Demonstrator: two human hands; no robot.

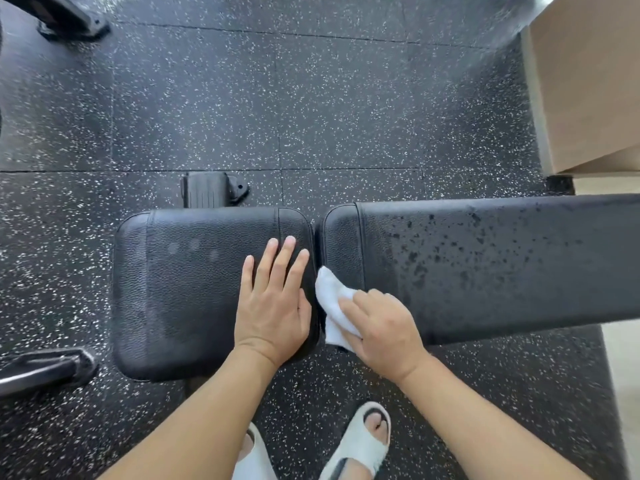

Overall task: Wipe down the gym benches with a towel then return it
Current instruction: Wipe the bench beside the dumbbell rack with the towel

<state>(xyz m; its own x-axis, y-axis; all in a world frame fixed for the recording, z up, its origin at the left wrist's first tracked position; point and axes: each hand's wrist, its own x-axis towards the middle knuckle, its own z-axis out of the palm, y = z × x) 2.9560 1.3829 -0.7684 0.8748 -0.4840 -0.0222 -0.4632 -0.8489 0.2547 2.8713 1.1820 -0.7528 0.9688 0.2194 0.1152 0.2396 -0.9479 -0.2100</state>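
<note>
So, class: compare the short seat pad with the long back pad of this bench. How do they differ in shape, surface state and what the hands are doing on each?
The seat pad is short and squarish; the back pad is long and runs out of frame. The seat pad looks mostly even and dull; the back pad is speckled with dark droplets. The left hand lies flat on the seat pad; the right hand holds a white towel at the back pad's end. Both are black, textured and round-cornered.

Bench split into two black textured pads, set end to end with a narrow gap between. Seat pad [194, 289] on the left, short, rounded corners. Back pad [485, 268] on the right, long, speckled with dark droplets. White towel [332, 303] bunched, laid on back pad's near-left corner beside the gap.
</note>
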